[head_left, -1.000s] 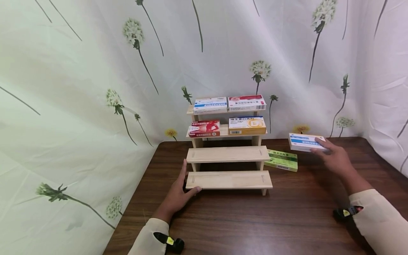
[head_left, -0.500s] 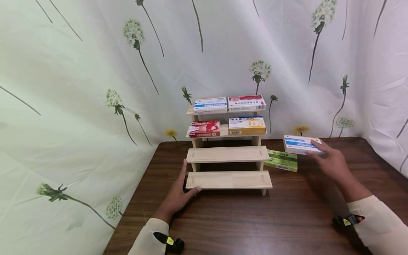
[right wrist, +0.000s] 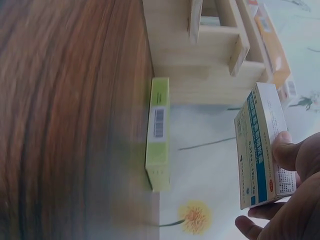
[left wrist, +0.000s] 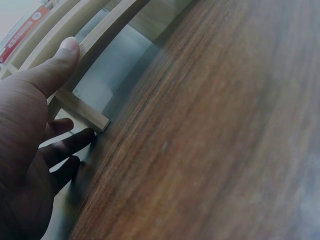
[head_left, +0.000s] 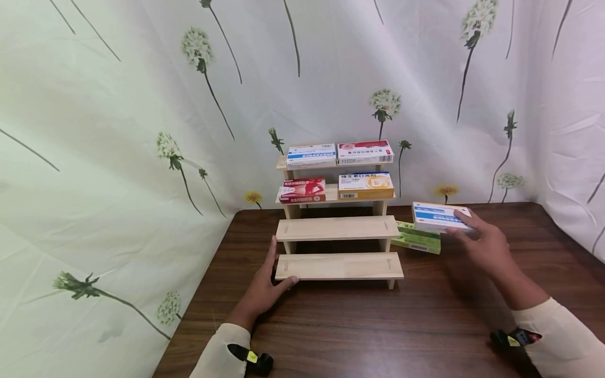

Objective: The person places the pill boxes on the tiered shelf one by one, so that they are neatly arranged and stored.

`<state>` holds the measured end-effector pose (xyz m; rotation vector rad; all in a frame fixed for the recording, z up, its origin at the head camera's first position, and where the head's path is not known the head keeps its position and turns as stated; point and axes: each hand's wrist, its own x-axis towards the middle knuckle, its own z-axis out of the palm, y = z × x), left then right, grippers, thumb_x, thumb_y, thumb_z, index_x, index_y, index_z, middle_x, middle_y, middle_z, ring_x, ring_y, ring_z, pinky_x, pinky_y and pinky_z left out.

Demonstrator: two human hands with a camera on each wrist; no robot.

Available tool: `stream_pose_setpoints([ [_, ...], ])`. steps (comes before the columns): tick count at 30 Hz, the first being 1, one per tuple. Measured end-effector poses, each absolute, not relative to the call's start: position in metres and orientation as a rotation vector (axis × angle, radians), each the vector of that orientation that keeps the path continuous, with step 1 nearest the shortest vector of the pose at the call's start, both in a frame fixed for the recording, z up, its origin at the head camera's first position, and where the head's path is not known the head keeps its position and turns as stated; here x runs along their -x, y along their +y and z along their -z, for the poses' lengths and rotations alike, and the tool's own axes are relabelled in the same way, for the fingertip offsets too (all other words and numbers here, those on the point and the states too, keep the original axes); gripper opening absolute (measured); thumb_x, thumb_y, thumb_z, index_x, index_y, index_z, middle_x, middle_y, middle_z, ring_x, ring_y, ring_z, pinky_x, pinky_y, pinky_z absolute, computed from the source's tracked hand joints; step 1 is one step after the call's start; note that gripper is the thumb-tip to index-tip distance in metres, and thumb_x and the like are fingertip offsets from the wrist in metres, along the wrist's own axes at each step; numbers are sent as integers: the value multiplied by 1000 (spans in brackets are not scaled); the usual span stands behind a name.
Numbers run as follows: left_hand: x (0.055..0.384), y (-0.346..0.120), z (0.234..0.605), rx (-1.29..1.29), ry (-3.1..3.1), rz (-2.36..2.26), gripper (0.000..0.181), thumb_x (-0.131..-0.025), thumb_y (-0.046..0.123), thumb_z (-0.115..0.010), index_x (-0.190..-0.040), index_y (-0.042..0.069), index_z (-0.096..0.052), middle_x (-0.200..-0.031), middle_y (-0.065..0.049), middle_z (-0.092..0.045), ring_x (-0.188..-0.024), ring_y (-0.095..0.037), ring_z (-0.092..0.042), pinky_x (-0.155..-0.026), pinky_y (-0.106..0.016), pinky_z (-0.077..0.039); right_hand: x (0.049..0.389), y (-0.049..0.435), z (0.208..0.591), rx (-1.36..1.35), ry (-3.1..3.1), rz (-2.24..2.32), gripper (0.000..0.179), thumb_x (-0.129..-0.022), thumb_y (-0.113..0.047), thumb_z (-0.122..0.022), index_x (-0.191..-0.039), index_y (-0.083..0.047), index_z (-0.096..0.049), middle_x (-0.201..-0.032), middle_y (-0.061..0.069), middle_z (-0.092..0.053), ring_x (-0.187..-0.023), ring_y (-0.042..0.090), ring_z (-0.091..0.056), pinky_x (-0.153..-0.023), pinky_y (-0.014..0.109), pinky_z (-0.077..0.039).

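Observation:
My right hand (head_left: 484, 244) holds a white and blue medicine box (head_left: 435, 216) by its right end, raised above the table. In the right wrist view, the thumb lies along one narrow face of the box (right wrist: 257, 150), with fingers behind it. The box overlaps a flat green medicine box (head_left: 418, 241) on the table beside the stepped wooden rack (head_left: 337, 266). My left hand (head_left: 262, 289) rests at the rack's front left corner. Its thumb (left wrist: 67, 50) touches the lowest step's edge, while the other fingers extend along the side, near the leg.
On the rack's top step lie a white-blue box (head_left: 311, 155) and a white-red box (head_left: 365, 152). Below them sit a red box (head_left: 302, 190) and a yellow-white vitamin D box (head_left: 366, 185). A flower-print curtain (head_left: 331, 68) hangs behind the brown table (head_left: 350, 325).
My right hand has moved left and slightly down with the white and blue medicine box, which now overlaps the green box in the head view. My left hand has stayed on the rack.

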<state>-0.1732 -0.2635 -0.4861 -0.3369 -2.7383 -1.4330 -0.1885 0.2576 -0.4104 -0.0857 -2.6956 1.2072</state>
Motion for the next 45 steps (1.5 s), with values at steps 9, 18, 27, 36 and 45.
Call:
stream_pose_setpoints([
  [9, 173, -264, 486, 339, -2737, 1428, 119, -98, 41, -84, -174, 47, 8, -171, -21, -45, -158, -39, -46, -132, -66, -29, 179, 246, 406, -7, -2666, -1133, 66, -110, -41, -67, -165, -13, -45, -174, 26, -33, -132, 48, -54, -82, 17, -42],
  [18, 173, -264, 486, 339, -2746, 1420, 119, -98, 43, -84, -174, 48, 8, -171, -20, -45, -157, -39, -47, -130, -66, -32, 174, 237, 403, -52, -2621, -1141, 61, -108, -34, -71, -162, -11, -51, -173, 24, -36, -134, 48, -57, -72, 3, -34],
  [27, 174, -263, 485, 324, -2751, 1416, 119, -97, 45, -84, -173, 49, 8, -171, -16, -46, -158, -38, -46, -131, -65, -30, 164, 225, 397, -61, -2612, -1116, 61, -105, -37, -76, -158, -14, -56, -171, 24, -40, -145, 58, -52, -78, 3, -36],
  [36, 175, -264, 487, 329, -2747, 1420, 119, -97, 45, -84, -173, 49, 8, -173, -18, -43, -162, -39, -41, -133, -66, -26, 157, 212, 396, -124, -2536, -1117, 58, -101, -28, -82, -153, -10, -62, -168, 28, -43, -146, 62, -48, -102, 72, -47],
  [45, 174, -264, 487, 331, -2740, 1434, 118, -97, 44, -84, -173, 49, 7, -172, -17, -45, -160, -39, -43, -132, -66, -27, 156, 191, 399, -200, -2489, -1082, 58, -96, -21, -86, -149, -9, -66, -165, 30, -47, -140, 60, -50, -101, 73, -40],
])
